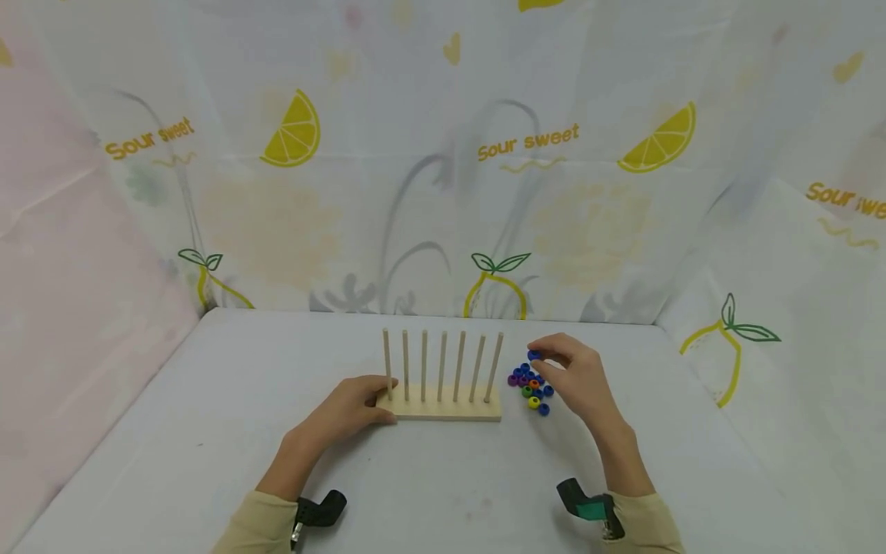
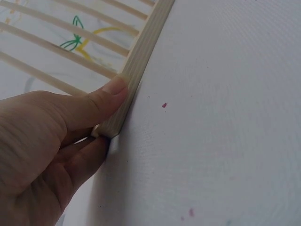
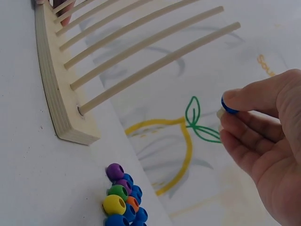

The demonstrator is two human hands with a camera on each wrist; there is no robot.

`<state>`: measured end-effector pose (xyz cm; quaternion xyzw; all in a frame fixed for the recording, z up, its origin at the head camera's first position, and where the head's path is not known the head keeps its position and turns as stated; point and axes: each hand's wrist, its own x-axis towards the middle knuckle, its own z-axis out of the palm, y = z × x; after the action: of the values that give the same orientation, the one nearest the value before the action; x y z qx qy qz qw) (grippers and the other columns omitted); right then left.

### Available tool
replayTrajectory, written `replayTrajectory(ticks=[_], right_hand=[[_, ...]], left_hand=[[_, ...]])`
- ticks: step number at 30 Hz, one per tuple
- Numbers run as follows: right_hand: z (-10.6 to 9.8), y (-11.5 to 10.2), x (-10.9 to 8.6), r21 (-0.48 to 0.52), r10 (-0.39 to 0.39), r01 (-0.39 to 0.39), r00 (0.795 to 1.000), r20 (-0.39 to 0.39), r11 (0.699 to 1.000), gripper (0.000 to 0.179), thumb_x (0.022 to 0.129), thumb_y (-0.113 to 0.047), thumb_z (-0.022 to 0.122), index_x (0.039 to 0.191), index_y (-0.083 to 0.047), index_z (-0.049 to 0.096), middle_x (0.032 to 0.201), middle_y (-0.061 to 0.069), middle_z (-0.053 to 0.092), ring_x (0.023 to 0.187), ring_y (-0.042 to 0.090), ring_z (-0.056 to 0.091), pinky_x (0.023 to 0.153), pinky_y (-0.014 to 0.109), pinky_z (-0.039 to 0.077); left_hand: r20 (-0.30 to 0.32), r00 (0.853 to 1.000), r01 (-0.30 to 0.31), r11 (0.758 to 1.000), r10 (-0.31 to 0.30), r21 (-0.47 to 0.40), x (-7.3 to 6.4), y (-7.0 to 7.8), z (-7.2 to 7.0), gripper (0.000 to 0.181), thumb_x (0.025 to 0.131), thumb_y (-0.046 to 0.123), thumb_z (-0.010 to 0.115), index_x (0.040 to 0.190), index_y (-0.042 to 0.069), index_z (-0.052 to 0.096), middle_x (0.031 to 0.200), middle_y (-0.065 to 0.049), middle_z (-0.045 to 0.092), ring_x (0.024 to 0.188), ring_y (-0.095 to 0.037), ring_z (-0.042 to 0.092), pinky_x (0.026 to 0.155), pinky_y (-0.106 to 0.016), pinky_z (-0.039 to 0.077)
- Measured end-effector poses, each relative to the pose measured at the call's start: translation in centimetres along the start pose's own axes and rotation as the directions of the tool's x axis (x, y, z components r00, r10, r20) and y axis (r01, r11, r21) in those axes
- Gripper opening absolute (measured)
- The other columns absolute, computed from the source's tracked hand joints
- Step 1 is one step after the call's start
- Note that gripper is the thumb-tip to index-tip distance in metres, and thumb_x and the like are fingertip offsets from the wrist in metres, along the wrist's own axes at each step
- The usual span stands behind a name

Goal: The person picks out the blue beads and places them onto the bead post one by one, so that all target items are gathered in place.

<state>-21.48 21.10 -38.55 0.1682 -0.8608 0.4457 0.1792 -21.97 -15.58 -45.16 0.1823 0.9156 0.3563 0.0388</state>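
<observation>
A wooden rack (image 1: 443,408) with several upright pegs (image 1: 443,362) stands on the white table. My left hand (image 1: 349,408) grips the left end of its base, thumb along the front edge (image 2: 136,70) in the left wrist view. Between thumb and fingertips, my right hand (image 1: 574,377) pinches a blue bead (image 1: 534,355), raised above a small pile of beads. In the right wrist view that blue bead (image 3: 229,104) is partly covered by the thumb. The pegs carry no beads.
Just right of the rack lie loose beads: a yellow bead (image 1: 534,402), a green bead (image 1: 527,391), an orange bead (image 1: 534,385), purple ones and several blue ones. Behind the table (image 1: 443,485) hangs a lemon-printed cloth (image 1: 388,192), which also covers the sides.
</observation>
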Motion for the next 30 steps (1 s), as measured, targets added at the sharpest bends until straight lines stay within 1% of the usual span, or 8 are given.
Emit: replayTrajectory(ticks=[3,5,10,16,23,27,30], right_hand=[[0.0,-0.2,0.1,0.012,0.005,-0.005,1.000,-0.010,1.000,0.022,0.084,0.004,0.074,0.104,-0.004,0.074,0.103,0.009,0.072,0.092,0.009,0.066,0.087,0.009,0.052],[-0.1,-0.4,0.1,0.027,-0.001,0.001,1.000,-0.014,1.000,0.021,0.085,0.004,0.074,0.105,-0.003,0.073,0.104,0.009,0.072,0.092,0.007,0.065,0.087,0.008,0.051],[-0.5,-0.8,0.3,0.083,-0.025,0.028,0.999,-0.035,0.996,0.020,0.086,0.003,0.073,0.105,-0.002,0.073,0.105,0.011,0.070,0.093,0.003,0.063,0.089,0.009,0.051],[-0.5,-1.4,0.9,0.122,-0.054,0.060,0.997,-0.047,0.991,0.019,0.088,-0.001,0.073,0.107,-0.006,0.073,0.105,0.010,0.069,0.095,0.004,0.062,0.089,0.008,0.051],[0.0,-2.5,1.7,0.205,-0.092,0.099,0.995,-0.040,0.974,0.021,0.088,0.000,0.072,0.109,-0.002,0.073,0.106,0.014,0.068,0.096,0.003,0.063,0.089,0.011,0.053],[0.4,-2.9,2.0,0.241,-0.103,0.107,0.994,-0.032,0.965,0.021,0.089,0.000,0.071,0.110,0.000,0.072,0.107,0.016,0.067,0.096,0.004,0.063,0.087,0.012,0.053],[0.6,-3.0,2.0,0.270,-0.094,0.098,0.995,-0.030,0.958,0.021,0.090,0.000,0.070,0.111,0.000,0.072,0.107,0.014,0.066,0.094,0.005,0.063,0.083,0.013,0.054]], left_hand=[[0.004,1.000,-0.004,1.000,0.004,-0.002,0.0,0.0,-0.1,0.054,0.081,0.025,0.082,0.130,0.011,0.065,0.135,-0.007,0.065,0.129,-0.027,0.057,0.103,-0.045,0.049],[0.004,1.000,-0.006,1.000,0.006,-0.007,0.0,-0.1,-0.1,0.054,0.081,0.025,0.082,0.130,0.011,0.066,0.135,-0.007,0.065,0.130,-0.027,0.056,0.104,-0.046,0.049],[0.001,1.000,-0.006,1.000,0.006,-0.015,0.1,-0.3,0.2,0.055,0.080,0.026,0.083,0.130,0.011,0.066,0.135,-0.006,0.065,0.131,-0.027,0.056,0.105,-0.046,0.048],[-0.001,1.000,0.002,1.000,-0.002,-0.027,0.2,-0.5,0.4,0.057,0.079,0.026,0.083,0.130,0.011,0.066,0.135,-0.006,0.065,0.132,-0.028,0.055,0.107,-0.047,0.047],[-0.010,1.000,-0.004,1.000,0.004,-0.013,0.2,-0.5,0.4,0.055,0.079,0.026,0.084,0.129,0.011,0.066,0.134,-0.006,0.065,0.133,-0.029,0.054,0.108,-0.047,0.046],[-0.021,1.000,-0.014,1.000,0.014,0.000,0.1,-0.4,0.2,0.055,0.079,0.026,0.083,0.129,0.010,0.066,0.134,-0.008,0.066,0.132,-0.031,0.055,0.108,-0.049,0.045],[-0.016,1.000,-0.012,1.000,0.012,0.006,0.0,-0.4,0.1,0.056,0.080,0.026,0.083,0.130,0.009,0.066,0.134,-0.009,0.065,0.132,-0.032,0.055,0.108,-0.050,0.046]])
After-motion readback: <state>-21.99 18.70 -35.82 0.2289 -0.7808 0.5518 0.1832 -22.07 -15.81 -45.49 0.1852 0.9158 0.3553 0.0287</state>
